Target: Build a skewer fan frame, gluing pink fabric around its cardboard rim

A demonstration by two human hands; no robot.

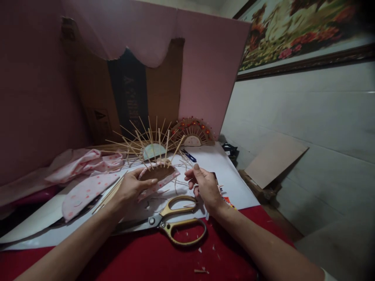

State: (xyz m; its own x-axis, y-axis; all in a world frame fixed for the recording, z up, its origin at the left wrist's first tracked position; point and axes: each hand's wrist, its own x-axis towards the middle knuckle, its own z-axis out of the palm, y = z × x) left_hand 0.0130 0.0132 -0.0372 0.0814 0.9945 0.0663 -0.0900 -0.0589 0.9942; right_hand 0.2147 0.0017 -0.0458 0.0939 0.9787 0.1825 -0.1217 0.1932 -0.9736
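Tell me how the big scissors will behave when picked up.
The scissors would probably feel heavy and stiff, given their metal-looking blades. Lying flat, they seem unlikely to roll. Their handles sit apart, so lifting one might swing the other about the pivot.

Single head view, looking forward and down, close over red tabletop (231, 251); top right corner perhaps lens-shaded.

Blade tips of the scissors (159, 219) are lost at the left forearm (88, 230); fingers of the left hand (131, 185) disappear behind the half-round piece (158, 174). The right hand (206, 189) partly covers small coloured items (227, 200). The framed picture (295, 35) is cropped above and rightward. Lettering on the cardboard box (164, 89) is too dim to read.
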